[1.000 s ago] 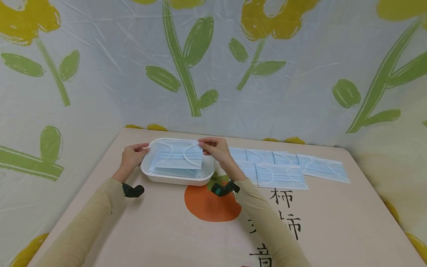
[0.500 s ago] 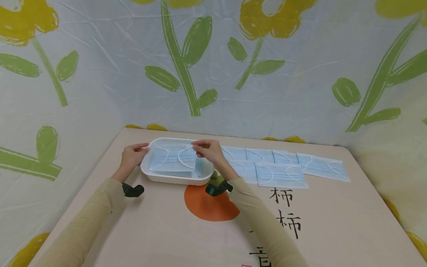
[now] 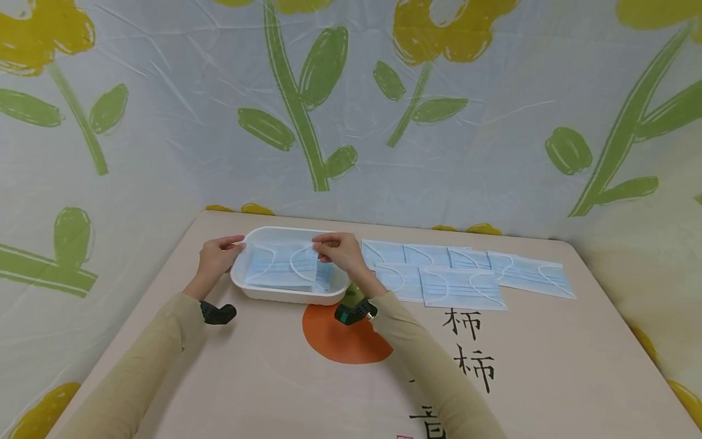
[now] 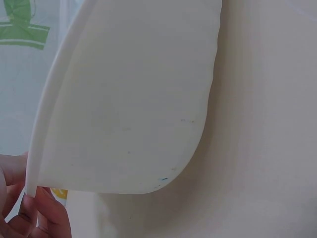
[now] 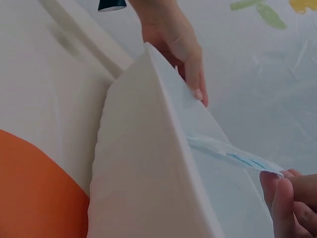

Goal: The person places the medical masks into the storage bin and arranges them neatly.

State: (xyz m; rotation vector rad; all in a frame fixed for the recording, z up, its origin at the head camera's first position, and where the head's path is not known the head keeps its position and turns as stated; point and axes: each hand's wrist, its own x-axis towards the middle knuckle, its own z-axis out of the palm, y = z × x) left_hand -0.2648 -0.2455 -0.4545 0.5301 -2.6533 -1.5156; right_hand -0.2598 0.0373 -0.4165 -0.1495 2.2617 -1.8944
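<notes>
A white plastic tray (image 3: 296, 297) with rounded corners stands at the back left of the table. My left hand (image 3: 216, 256) grips its left rim, with fingers on both sides of the edge in the left wrist view. Between the fingertips of my right hand (image 3: 341, 251) is the right edge of a light blue face mask (image 3: 280, 265) with white ear loops. In the right wrist view this mask (image 5: 237, 156) slopes down into the tray, its held edge raised. Another mask (image 3: 323, 281) shows beneath it inside the tray, mostly hidden.
Several more blue face masks (image 3: 463, 289) lie flat and partly overlapping on the table, right of the tray. The tabletop (image 3: 263, 372) bears an orange persimmon print (image 3: 348, 341) and black characters (image 3: 474, 366). A flower-printed curtain (image 3: 219, 164) stands behind the table.
My right hand has moved slightly left and down, carrying the mask lower into the tray. My left hand keeps its place on the rim.
</notes>
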